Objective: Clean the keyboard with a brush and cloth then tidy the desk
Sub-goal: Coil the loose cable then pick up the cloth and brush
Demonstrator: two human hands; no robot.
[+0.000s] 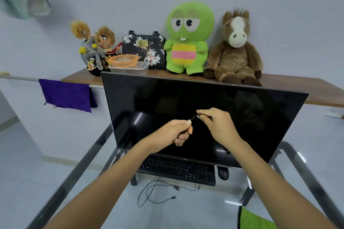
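Black cable [193,117] is pinched in our right hand [217,126] and bunched in our left hand's [175,132] closed grip, so we judge tidying is underway, with the keyboard [176,169] on the glass table [74,173] and loose wires [158,193] left.

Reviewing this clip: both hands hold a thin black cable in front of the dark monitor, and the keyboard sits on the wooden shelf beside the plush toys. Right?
Not quite. The head view shows the keyboard on the glass desk below the monitor, not on the shelf. The left hand and right hand do hold the cable.
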